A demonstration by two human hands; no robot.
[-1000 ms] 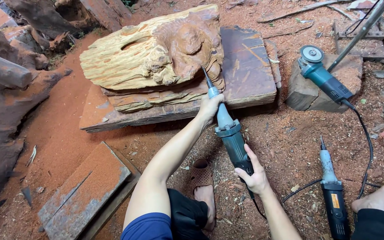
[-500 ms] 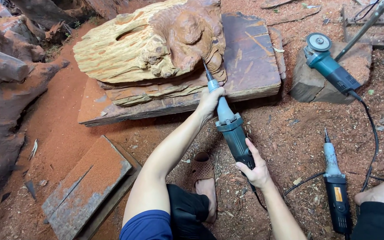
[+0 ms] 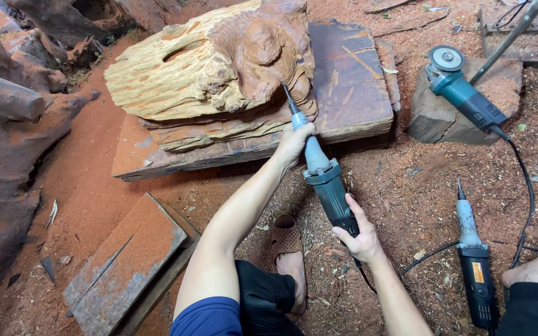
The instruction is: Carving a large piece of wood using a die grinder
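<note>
I hold a long teal die grinder (image 3: 325,180) with both hands. My left hand (image 3: 294,144) grips its slim grey neck near the bit. My right hand (image 3: 359,233) wraps the dark rear body. The pointed bit touches the lower right edge of a pale carved wood block (image 3: 207,68), which lies on a dark wooden slab (image 3: 350,81). Carved rounded shapes show on the block's right part.
A teal angle grinder (image 3: 465,93) rests on a wood block (image 3: 437,118) at right. A second die grinder (image 3: 474,267) lies on the sawdust floor with its cable. A plank (image 3: 126,267) lies at lower left; dark root wood (image 3: 7,124) at left. My sandalled foot (image 3: 287,249) is below.
The view has shifted slightly; the grinder bit stays at the carved block's lower right edge, and both hands keep their grip.
</note>
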